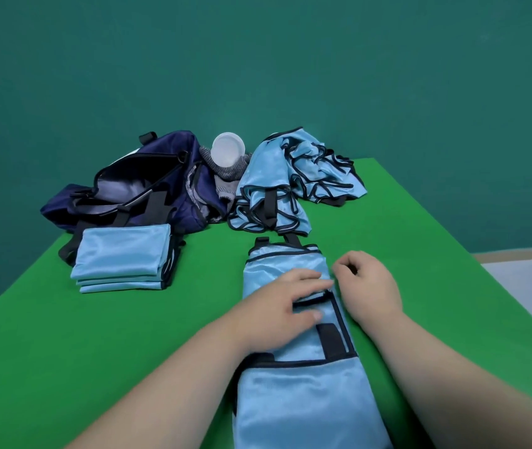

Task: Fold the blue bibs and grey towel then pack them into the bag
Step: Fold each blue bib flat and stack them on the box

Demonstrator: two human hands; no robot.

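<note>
There is just the one view, from a camera worn on the person's head, looking forward and down along the green table (63, 351). It sits close in: both forearms enter from the bottom edge, and the left hand (277, 312) and right hand (368, 286) land just below the centre of the frame. The wide lens splays the table's sides toward the lower corners. The teal wall (258, 59) fills the upper half, with the dark bag (128, 196) left of centre at the table's far end
</note>
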